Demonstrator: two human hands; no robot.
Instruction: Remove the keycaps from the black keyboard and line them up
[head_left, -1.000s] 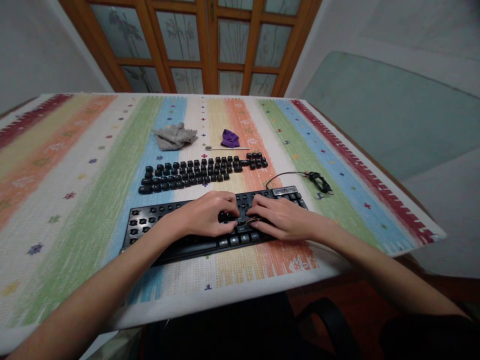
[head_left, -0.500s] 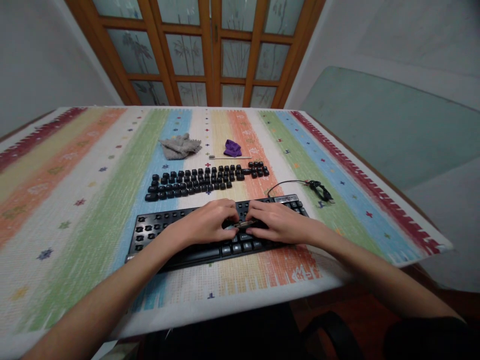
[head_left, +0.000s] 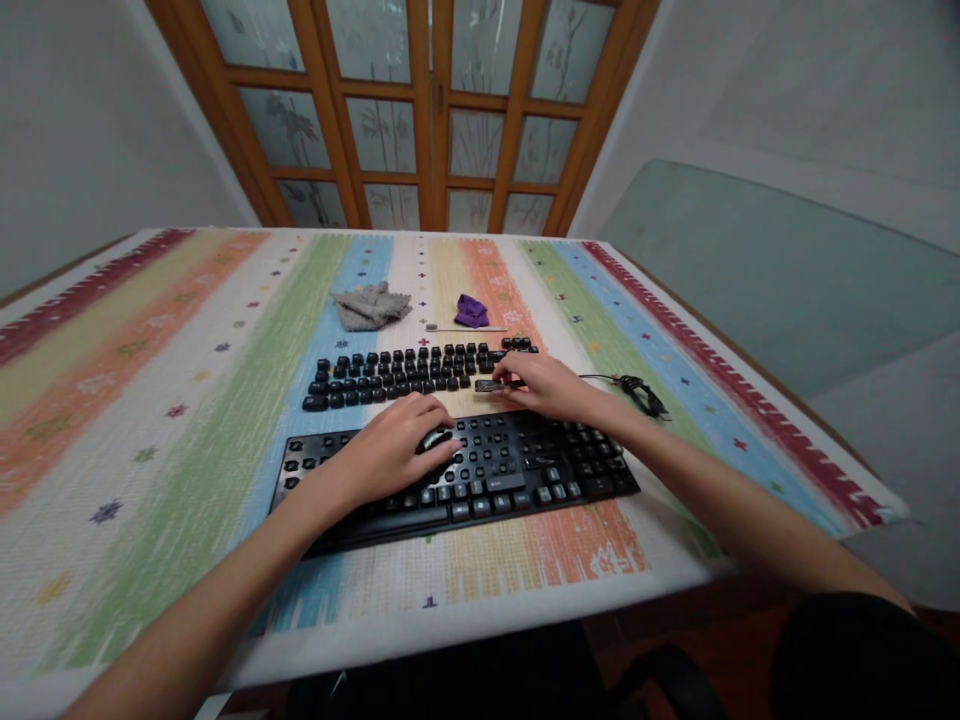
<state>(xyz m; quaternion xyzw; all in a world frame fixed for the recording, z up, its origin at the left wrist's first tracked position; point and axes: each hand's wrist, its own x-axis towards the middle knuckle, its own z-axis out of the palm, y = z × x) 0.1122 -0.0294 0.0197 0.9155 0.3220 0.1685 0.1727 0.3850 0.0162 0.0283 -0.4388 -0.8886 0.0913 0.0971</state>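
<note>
A black keyboard (head_left: 480, 470) lies near the table's front edge, with many keycaps gone from its left and middle parts. Over its middle rests my left hand (head_left: 397, 445), thumb and fingers apart; I see nothing held in it. My right hand (head_left: 544, 385) is lifted above the keyboard's back edge, pinching a small flat metal tool (head_left: 489, 386) whose kind is unclear. This tool points left, close to the loose keycaps. Several rows of loose black keycaps (head_left: 382, 370) are laid out behind the keyboard, the right ones partly behind my right hand.
Behind the keycaps lie a grey cloth (head_left: 373, 306), a crumpled purple cloth (head_left: 471, 311) and a thin brush (head_left: 450, 328). A bundled black cable (head_left: 641, 397) sits to the right of the keyboard. The striped tablecloth (head_left: 247, 400) covers the table.
My hands have parted. The right has moved up and away from the keyboard with the metal tool, while the left has shifted slightly left and stays over the keys.
</note>
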